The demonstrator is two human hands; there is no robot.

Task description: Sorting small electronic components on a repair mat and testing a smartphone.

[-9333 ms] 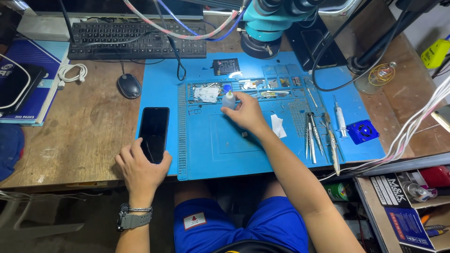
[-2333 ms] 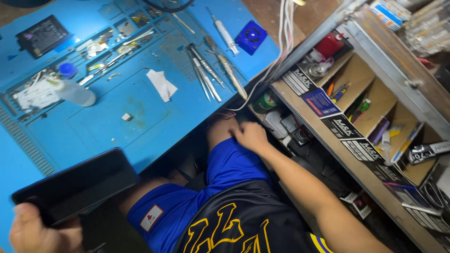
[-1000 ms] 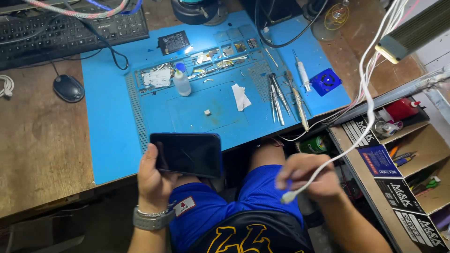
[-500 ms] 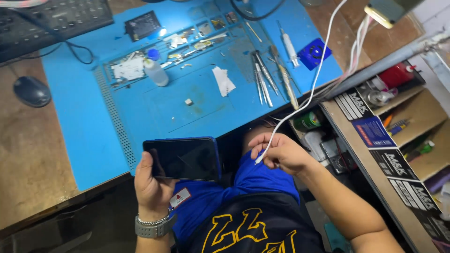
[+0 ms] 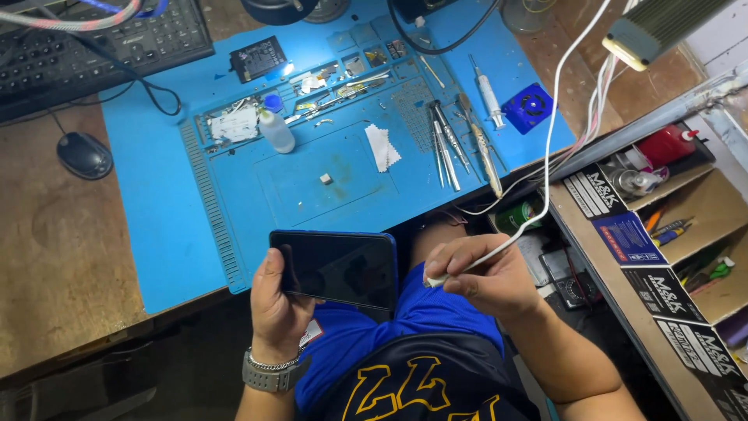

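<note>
My left hand (image 5: 279, 312) grips a dark smartphone (image 5: 335, 269) with a blue edge, held flat and sideways over my lap, screen up. My right hand (image 5: 485, 274) pinches the plug end of a white cable (image 5: 545, 175), its tip a short way off the phone's right end. The cable rises up and to the right, out of the frame. Both hands sit just below the front edge of the blue work mat (image 5: 202, 195).
On the mat lie a small white bottle with a blue cap (image 5: 274, 129), a white wipe (image 5: 382, 146), tweezers and screwdrivers (image 5: 456, 144), a syringe (image 5: 489, 95) and a blue square box (image 5: 527, 105). A keyboard (image 5: 93, 43) and mouse (image 5: 84, 154) sit left. Shelves of boxes (image 5: 647, 234) stand right.
My right hand went down to the shelves at the right, took hold of the white cable, and brought its plug up beside the phone. The left hand lifted the phone off the mat.
</note>
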